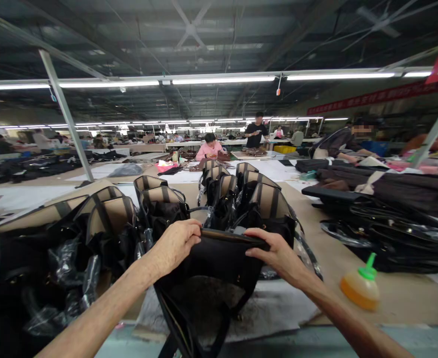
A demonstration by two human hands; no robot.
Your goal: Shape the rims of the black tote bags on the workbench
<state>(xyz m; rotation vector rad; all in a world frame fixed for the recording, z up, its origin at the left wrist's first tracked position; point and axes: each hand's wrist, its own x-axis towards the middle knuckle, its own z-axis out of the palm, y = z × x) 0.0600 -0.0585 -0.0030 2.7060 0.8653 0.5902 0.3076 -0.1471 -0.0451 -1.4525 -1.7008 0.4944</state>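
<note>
A black handbag (219, 258) hangs between my two hands at the front edge of the table. My left hand (179, 243) pinches the left part of its upper edge, fingers closed over the rim. The same edge, farther right, is gripped by my right hand (269, 248), thumb below and fingers above. A dark strap and another zipped edge of the bag droop toward me, over a stained white sheet (274, 308). Just beyond my hands stand several black bags with tan panels (269, 199).
More black bags with clear plastic wrapping (69, 258) crowd the left side. A squeeze bottle (361, 286) with a green nozzle and amber liquid stands at right, near stacked black pieces (386, 233). Co-workers (209, 147) sit and stand at tables farther back. A metal post (65, 114) rises at left.
</note>
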